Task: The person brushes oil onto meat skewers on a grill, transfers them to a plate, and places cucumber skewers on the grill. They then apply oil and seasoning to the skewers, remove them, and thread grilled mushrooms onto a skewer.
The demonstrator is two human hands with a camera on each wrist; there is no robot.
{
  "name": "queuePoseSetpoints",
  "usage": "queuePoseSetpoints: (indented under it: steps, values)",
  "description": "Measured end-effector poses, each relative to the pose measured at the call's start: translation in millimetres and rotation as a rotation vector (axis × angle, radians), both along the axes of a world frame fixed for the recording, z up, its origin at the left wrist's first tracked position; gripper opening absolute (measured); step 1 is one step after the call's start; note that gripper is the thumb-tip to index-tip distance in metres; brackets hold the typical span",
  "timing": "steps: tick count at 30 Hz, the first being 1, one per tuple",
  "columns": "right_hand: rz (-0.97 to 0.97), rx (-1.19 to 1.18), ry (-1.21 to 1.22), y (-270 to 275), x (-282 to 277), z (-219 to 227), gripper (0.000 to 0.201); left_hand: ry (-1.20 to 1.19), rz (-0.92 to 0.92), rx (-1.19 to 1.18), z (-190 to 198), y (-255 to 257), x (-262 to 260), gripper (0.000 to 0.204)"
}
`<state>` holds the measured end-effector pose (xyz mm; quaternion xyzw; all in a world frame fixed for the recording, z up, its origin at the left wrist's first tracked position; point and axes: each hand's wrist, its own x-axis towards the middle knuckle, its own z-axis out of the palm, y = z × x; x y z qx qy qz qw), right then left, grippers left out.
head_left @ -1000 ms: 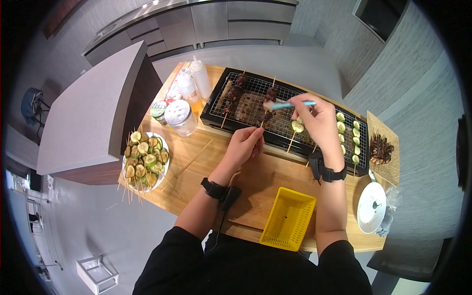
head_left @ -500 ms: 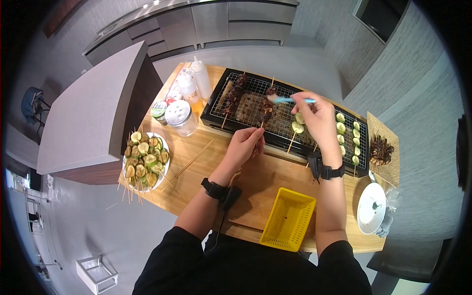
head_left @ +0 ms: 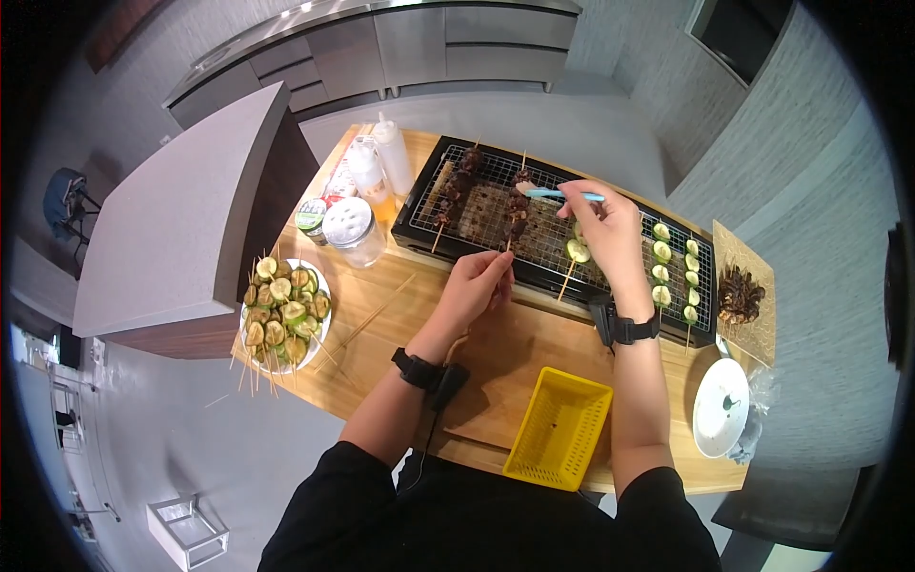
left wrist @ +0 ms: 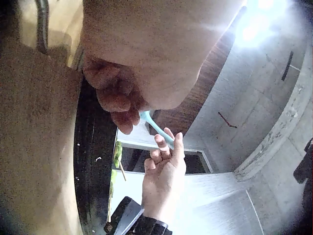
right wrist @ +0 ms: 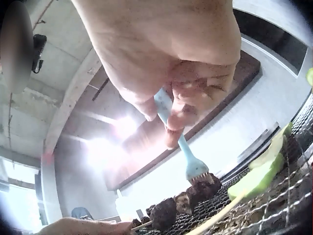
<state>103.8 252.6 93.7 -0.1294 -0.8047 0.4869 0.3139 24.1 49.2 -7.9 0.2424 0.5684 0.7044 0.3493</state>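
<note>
Meat skewer (head_left: 517, 228) rests on the grill (head_left: 536, 275), left of its middle, near end pinched by the left hand (head_left: 474, 289); a slack pinch could let it roll. The right hand (head_left: 610, 234) clamps the brush (head_left: 548, 193); pressing hard might dislodge meat.

1. At twelve o'clock in the head view, we see smooth metal cabinets (head_left: 410, 48).
2. At one, we see glossy black grill housing (head_left: 519, 271) and metal wire mesh (head_left: 491, 176).
3. At five, we see a yellow plastic basket (head_left: 558, 424).
4. At six, matt black cloth (head_left: 477, 515).
5. At eight, smooth wooden table (head_left: 357, 367).
</note>
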Motion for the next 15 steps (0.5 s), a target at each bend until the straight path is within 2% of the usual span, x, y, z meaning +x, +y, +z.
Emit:
queuePoseSetpoints:
  steps: [7, 10, 15]
  values:
    - [0.017, 0.085, -0.067, -1.2, -2.6, -0.7, 0.019, -0.012, 0.025, 0.023, -0.4, 2.4, 1.5, 0.041]
    - [-0.034, 0.002, 0.051, -1.6, -5.1, -1.1, 0.018, -0.003, 0.023, 0.014, -1.1, 2.2, 0.7, 0.040]
    - [-0.013, 0.010, 0.015, 0.7, -4.8, -5.3, 0.019, -0.009, 0.034, 0.007, -0.7, 2.7, 1.1, 0.041]
